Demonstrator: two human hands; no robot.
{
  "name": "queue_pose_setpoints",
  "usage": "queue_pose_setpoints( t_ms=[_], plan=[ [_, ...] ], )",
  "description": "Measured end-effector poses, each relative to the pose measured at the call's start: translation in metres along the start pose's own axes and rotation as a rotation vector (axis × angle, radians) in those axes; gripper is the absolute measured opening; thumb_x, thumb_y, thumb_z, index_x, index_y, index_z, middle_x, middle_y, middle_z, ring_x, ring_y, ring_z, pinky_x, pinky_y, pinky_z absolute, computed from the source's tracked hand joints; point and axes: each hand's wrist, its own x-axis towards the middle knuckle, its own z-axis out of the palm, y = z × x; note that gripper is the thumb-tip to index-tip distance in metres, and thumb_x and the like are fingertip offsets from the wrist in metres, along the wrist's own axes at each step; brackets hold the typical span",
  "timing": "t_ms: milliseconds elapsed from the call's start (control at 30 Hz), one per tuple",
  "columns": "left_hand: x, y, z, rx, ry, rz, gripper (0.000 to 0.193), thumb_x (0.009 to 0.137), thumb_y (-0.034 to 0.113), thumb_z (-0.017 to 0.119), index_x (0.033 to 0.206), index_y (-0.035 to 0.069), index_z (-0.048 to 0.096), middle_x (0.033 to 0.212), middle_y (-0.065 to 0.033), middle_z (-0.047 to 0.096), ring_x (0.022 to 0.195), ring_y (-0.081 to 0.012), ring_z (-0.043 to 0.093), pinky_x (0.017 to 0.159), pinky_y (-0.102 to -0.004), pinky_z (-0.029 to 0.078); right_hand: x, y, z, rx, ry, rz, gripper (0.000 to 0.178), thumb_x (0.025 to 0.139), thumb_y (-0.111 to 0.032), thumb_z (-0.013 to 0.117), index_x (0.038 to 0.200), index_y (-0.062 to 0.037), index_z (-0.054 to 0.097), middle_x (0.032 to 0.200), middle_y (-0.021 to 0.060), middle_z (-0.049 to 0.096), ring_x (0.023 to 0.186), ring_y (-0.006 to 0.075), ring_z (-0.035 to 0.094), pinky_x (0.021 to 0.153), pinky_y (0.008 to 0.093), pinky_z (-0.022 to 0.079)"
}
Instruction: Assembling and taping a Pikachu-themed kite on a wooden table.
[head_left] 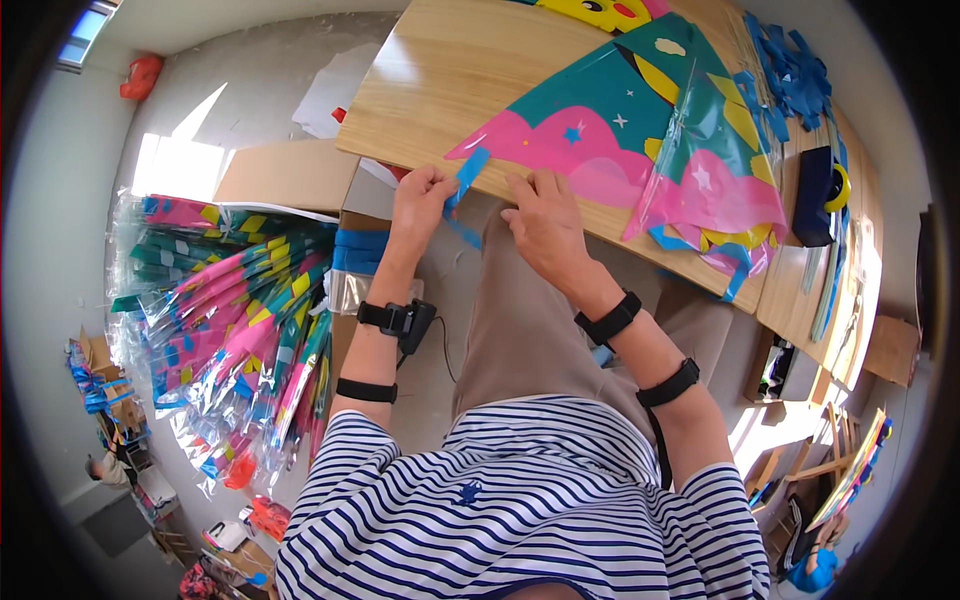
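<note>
A triangular kite sheet (600,140) of shiny printed plastic, teal with pink clouds and white stars, lies on the wooden table with its lower edge toward me. From its left corner a blue ribbon (467,182) hangs over the table's edge. My left hand (420,208) is closed, pinching this ribbon between thumb and fingers beside that corner. To its right, my right hand (550,225) rests at the kite's lower edge with its fingers curled in. Whatever those fingertips hold is hidden. Another blue ribbon (738,270) dangles from the kite's right side.
The table (430,70) has a bundle of blue ribbons (790,70) and a dark blue box (813,197) with a yellow tape roll at its right. Left of my arm stand a cardboard box (285,178) and a pile of folded kites (230,320). Other people work farther back.
</note>
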Motion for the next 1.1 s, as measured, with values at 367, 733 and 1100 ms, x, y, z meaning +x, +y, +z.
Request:
queue_pose_setpoints(
  t_ms=[367, 733, 1100],
  plan=[
    [0.009, -0.006, -0.002, 0.181, -0.024, 0.008, 0.013, 0.091, 0.011, 0.067, 0.084, 0.0, 0.064, 0.072, -0.0034, 0.062, 0.065, -0.0113, 0.059, 0.06, -0.0268, 0.048, 0.022, -0.003, 0.015, -0.202, -0.07, -0.072, 0.055, 0.081, -0.019, 0.077, 0.131, -0.0064, 0.06, 0.109, 0.014, 0.058, 0.105, 0.0326, 0.055, 0.086, 0.0457, 0.045],
    [0.006, -0.011, -0.001, 0.248, 0.063, 0.069, 0.016, 0.085, 0.012, 0.072, 0.082, -0.001, 0.065, 0.07, -0.008, 0.063, 0.064, -0.0161, 0.06, 0.058, -0.0319, 0.046, 0.027, 0.004, 0.023, -0.264, -0.057, -0.065, 0.057, 0.077, -0.026, 0.081, 0.128, -0.0073, 0.063, 0.11, 0.0091, 0.058, 0.105, 0.0299, 0.055, 0.084, 0.0468, 0.043],
    [-0.022, 0.008, 0.027, 1.046, 0.06, 0.828, 0.048, 0.082, 0.002, 0.068, 0.13, 0.005, 0.06, 0.137, -0.0108, 0.059, 0.134, -0.0297, 0.05, 0.113, -0.0522, 0.035, 0.025, 0.007, 0.026, -0.315, -0.006, -0.085, 0.06, 0.074, -0.026, 0.082, 0.129, -0.0106, 0.064, 0.108, 0.0075, 0.058, 0.103, 0.0294, 0.055, 0.084, 0.0453, 0.043]
  ],
)
